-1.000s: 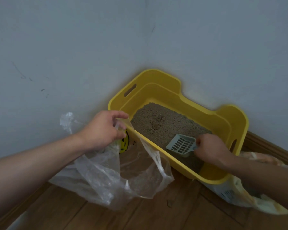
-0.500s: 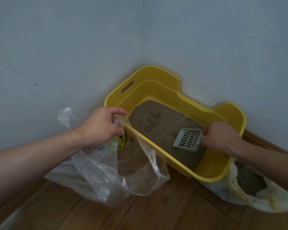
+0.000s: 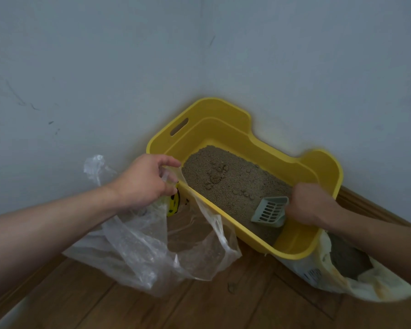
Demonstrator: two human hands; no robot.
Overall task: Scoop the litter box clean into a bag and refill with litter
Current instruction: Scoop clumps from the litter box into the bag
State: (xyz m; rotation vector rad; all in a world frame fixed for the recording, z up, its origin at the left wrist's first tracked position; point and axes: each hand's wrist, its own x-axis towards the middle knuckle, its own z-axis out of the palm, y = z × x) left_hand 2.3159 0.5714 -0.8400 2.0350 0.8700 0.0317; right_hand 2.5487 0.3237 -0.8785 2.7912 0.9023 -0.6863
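The right hand (image 3: 311, 203) was wrapped tight round a grey slotted plastic scoop (image 3: 269, 211), tipped down into the tan grainy litter (image 3: 226, 184) at the near-right end of the yellow plastic litter box (image 3: 223, 119). The rim of the crinkly clear plastic bag (image 3: 152, 245) was pinched by the left hand (image 3: 145, 184), held open right against the box's side.

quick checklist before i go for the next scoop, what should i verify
1. Bag held open: ok, the left hand pinches the clear bag at its mouth.
2. Bag near the box: ok, it drapes against the litter box near rim.
3. Grip on tool: ok, the right hand is curled round the scoop handle.
4. Scoop load: cannot tell.
5. Litter clean: not ok, clumps lie toward the far end.
6. Refill ready: ok, the litter sack lies open beside the box.
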